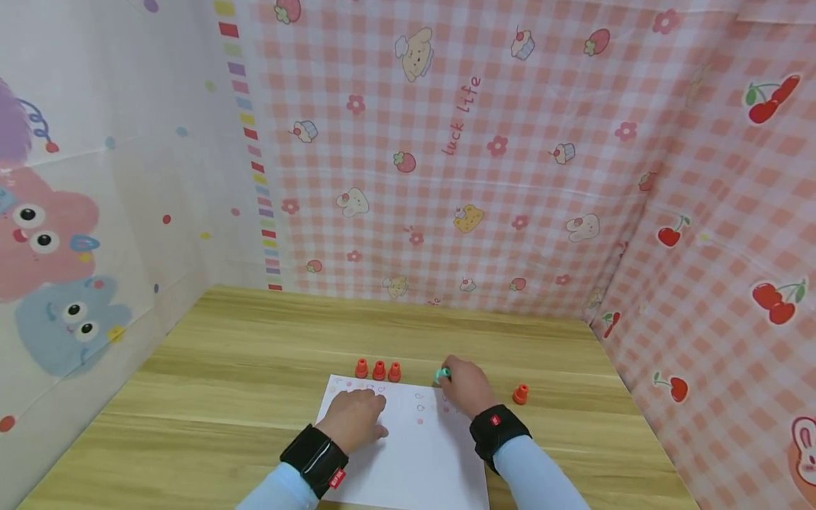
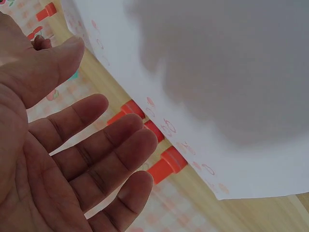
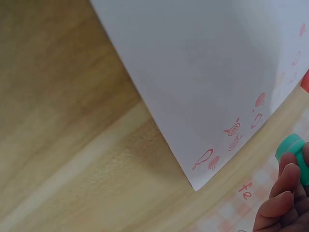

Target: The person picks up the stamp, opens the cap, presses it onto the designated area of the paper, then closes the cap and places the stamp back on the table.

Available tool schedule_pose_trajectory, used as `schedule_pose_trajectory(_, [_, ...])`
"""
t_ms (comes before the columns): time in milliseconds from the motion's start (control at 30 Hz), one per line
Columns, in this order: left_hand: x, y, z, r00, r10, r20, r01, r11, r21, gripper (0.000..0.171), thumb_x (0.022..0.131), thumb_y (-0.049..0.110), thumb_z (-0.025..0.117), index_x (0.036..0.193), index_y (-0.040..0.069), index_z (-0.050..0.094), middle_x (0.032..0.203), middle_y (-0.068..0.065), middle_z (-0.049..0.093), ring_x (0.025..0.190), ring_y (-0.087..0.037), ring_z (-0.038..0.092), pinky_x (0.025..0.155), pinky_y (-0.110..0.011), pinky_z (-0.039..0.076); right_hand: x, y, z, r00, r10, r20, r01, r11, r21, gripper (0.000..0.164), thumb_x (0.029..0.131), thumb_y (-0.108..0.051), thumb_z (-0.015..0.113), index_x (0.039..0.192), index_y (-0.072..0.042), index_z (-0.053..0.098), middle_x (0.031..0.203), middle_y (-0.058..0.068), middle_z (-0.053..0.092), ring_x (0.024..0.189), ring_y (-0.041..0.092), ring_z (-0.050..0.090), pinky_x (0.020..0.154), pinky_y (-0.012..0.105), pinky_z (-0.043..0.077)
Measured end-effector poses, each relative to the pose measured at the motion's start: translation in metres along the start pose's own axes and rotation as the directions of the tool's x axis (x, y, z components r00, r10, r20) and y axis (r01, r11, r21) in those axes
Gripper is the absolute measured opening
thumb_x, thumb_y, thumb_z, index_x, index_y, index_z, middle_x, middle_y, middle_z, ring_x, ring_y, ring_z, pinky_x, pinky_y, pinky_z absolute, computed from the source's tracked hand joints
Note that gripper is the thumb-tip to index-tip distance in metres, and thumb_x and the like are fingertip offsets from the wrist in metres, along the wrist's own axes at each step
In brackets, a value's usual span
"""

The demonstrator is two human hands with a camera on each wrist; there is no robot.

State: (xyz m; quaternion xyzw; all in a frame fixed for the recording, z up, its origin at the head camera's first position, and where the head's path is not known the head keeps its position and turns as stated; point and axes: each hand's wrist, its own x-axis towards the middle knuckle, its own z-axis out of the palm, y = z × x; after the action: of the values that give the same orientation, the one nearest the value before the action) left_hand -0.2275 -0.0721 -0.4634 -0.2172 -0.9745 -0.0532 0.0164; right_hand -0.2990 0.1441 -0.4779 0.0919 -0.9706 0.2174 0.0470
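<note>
A white sheet of paper [image 1: 414, 467] lies on the table, with small red and pink prints along its far edge and in a short column. My right hand [image 1: 468, 388] pinches a green stamp [image 3: 291, 149] near the paper's far right edge; the fingers hide part of it. Over the left part of the paper is my left hand [image 1: 354, 418]. In the left wrist view its fingers [image 2: 137, 150] are loosely spread and hold nothing. Three red stamps [image 1: 379, 370] stand in a row just beyond the paper's far edge.
Another red stamp [image 1: 520, 394] stands on the wooden table [image 1: 255, 340] to the right of my right hand. A pink checked cloth [image 1: 382, 234] hangs behind the table, and patterned cloths close off the left and right sides.
</note>
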Motion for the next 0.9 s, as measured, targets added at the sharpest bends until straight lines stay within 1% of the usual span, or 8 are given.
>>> schedule_pose_trajectory(133, [0.001,0.0,-0.001,1.0,0.006,-0.009,-0.006,1.0,0.007,0.033,0.068,0.039,0.076,0.083,0.013,0.062,0.067,0.001,0.055,0.062,-0.017,0.054,0.055,-0.034,0.043,-0.005,0.001,-0.002,1.0,0.027,-0.005,-0.027,0.999,0.047,0.016,0.084,-0.019,0.065,0.094,-0.009,0.058,0.079,0.0,0.057,0.067,0.016,0.05,0.066,0.032,0.046])
schedule_pose_trajectory(367, [0.004,0.002,-0.001,1.0,-0.003,0.015,0.003,1.0,-0.005,0.035,0.069,0.04,0.076,0.086,0.013,0.063,0.069,0.001,0.056,0.062,-0.016,0.053,0.056,-0.034,0.044,-0.014,0.004,-0.003,0.998,0.066,-0.023,-0.063,0.989,0.131,0.017,0.084,-0.019,0.065,0.096,-0.007,0.06,0.08,0.0,0.057,0.068,0.016,0.05,0.062,0.028,0.045])
schedule_pose_trajectory(567, [0.007,0.001,0.002,1.0,0.014,-0.016,-0.014,1.0,0.0,0.034,0.07,0.041,0.075,0.085,0.013,0.063,0.069,0.002,0.056,0.061,-0.016,0.053,0.054,-0.034,0.043,-0.024,0.002,-0.004,0.994,0.108,-0.02,-0.101,0.972,0.211,0.017,0.084,-0.02,0.065,0.095,-0.008,0.06,0.078,0.0,0.056,0.066,0.016,0.049,0.058,0.027,0.043])
schedule_pose_trajectory(700, [0.008,0.0,0.003,0.999,0.018,-0.03,-0.019,1.0,-0.01,0.033,0.07,0.04,0.075,0.083,0.014,0.062,0.067,0.003,0.055,0.059,-0.014,0.051,0.052,-0.032,0.041,-0.031,-0.001,-0.001,0.991,0.135,-0.013,-0.126,0.951,0.284,0.016,0.084,-0.022,0.065,0.094,-0.01,0.059,0.074,0.0,0.055,0.062,0.015,0.049,0.054,0.028,0.041])
schedule_pose_trajectory(900, [0.008,0.002,0.004,0.999,0.03,-0.041,-0.03,0.999,-0.014,0.034,0.071,0.042,0.074,0.086,0.014,0.062,0.068,0.003,0.056,0.059,-0.013,0.051,0.052,-0.031,0.042,-0.041,-0.008,0.0,0.974,0.216,0.063,-0.222,0.881,0.418,0.019,0.085,-0.023,0.064,0.097,-0.01,0.059,0.076,0.001,0.057,0.065,0.017,0.05,0.054,0.029,0.039])
